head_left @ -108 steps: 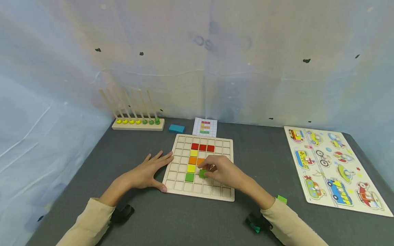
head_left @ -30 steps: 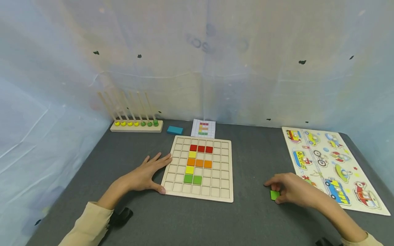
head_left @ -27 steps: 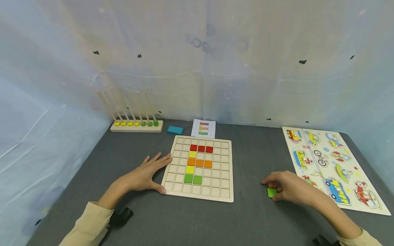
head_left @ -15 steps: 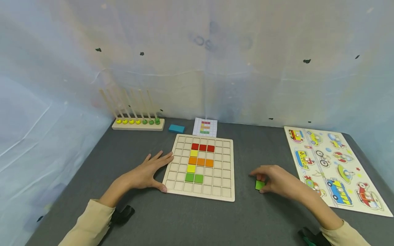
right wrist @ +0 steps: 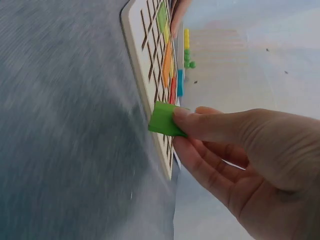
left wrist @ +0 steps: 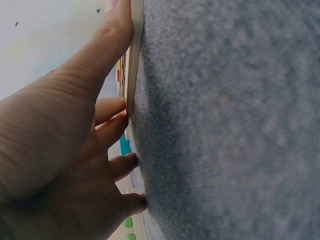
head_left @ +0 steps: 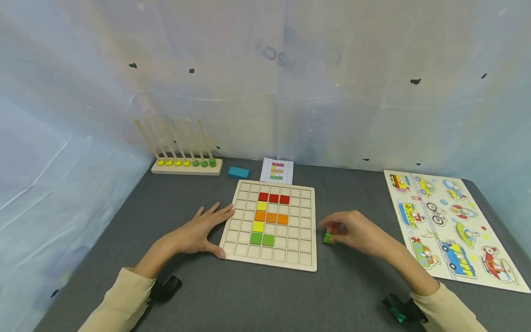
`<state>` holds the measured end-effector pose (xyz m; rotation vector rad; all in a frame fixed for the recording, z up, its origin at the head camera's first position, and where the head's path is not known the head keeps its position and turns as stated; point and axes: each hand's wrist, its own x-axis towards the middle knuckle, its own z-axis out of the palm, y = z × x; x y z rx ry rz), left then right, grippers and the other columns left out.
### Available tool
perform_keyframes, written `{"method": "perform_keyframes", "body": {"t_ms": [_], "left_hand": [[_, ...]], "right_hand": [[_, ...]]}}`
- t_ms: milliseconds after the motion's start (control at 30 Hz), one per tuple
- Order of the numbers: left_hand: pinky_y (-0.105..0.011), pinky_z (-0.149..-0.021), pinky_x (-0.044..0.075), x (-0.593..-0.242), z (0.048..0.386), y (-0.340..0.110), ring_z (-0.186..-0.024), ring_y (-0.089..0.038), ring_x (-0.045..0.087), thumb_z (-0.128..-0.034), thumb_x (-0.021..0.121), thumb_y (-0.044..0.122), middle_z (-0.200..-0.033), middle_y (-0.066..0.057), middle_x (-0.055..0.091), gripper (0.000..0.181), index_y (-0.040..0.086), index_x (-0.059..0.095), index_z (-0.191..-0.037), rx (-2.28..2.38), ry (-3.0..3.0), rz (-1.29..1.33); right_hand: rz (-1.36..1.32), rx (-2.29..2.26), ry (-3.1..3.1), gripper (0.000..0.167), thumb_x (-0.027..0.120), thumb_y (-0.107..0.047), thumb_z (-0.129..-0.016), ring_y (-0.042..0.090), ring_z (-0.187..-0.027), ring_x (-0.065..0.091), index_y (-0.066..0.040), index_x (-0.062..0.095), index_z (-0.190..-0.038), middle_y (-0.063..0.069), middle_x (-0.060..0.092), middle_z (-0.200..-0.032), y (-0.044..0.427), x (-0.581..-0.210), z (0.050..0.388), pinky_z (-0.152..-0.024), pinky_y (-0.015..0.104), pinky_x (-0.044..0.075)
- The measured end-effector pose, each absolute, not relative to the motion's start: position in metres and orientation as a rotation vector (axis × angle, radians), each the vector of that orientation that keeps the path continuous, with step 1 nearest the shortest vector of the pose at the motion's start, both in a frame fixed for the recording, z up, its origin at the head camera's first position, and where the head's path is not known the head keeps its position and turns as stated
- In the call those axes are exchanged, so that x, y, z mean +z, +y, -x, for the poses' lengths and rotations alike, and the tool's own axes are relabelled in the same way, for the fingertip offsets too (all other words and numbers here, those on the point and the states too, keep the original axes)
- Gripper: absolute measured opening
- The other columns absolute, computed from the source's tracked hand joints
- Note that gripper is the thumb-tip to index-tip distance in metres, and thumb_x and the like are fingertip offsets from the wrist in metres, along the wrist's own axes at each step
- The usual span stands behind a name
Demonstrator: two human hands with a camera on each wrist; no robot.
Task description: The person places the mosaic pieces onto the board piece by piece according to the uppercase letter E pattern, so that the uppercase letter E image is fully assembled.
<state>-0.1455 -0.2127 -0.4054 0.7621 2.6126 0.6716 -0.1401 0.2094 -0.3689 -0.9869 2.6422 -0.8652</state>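
Observation:
Between thumb and fingers my right hand (head_left: pixel 352 232) pinches a green square tile (right wrist: pixel 165 119), just right of a wooden grid board (head_left: pixel 307 262). Spread along the board's left edge, my left hand (head_left: pixel 195 235) touches it with thumb and fingertips; in the left wrist view the thumb (left wrist: pixel 107 37) rests against the board's rim. Set into the board are a row of red tiles (head_left: pixel 274 198), a row of orange tiles (head_left: pixel 271 217), two yellow tiles (head_left: pixel 258 226) in the left column, and two green tiles (head_left: pixel 268 240) side by side near the bottom.
Behind the board lies a printed pattern card (head_left: pixel 286 179) beside a blue block (head_left: pixel 238 173). A peg stand (head_left: pixel 186 170) with yellow and green beads is at the back left. On the right lies a vehicle picture puzzle (head_left: pixel 439 196). A plastic sheet (head_left: pixel 332 115) hangs behind the table.
A second green tile now sits on the board beside the first. My right hand went to the right, took another green tile and carried it back leftward. The left hand stayed put.

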Motion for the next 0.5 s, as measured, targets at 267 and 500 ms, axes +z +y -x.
{"method": "perform_keyframes", "body": {"t_ms": [267,500], "left_hand": [[-0.067,-0.113,-0.001,-0.405,0.145,-0.213,-0.149,-0.04,0.005,-0.0656,0.08,0.059,-0.163,-0.009,0.017,0.118,0.012,0.022,-0.157,0.663,2.62,-0.754],[-0.067,-0.113,-0.001,-0.405,0.145,-0.212,-0.149,-0.04,0.004,-0.0657,0.081,0.058,-0.163,-0.009,0.016,0.118,0.012,0.022,-0.158,0.658,2.621,-0.757]], "right_hand": [[1.097,-0.947,2.606,0.032,0.076,-0.003,-0.084,0.005,-0.081,0.058,-0.005,0.07,-0.115,-0.005,0.067,-0.091,0.172,-0.372,0.145,-0.071,0.028,0.054],[1.134,-1.011,2.517,0.031,0.075,-0.005,-0.085,0.004,-0.082,0.058,-0.004,0.07,-0.115,-0.006,0.065,-0.088,0.146,-0.38,0.149,-0.074,0.028,0.054]]}}
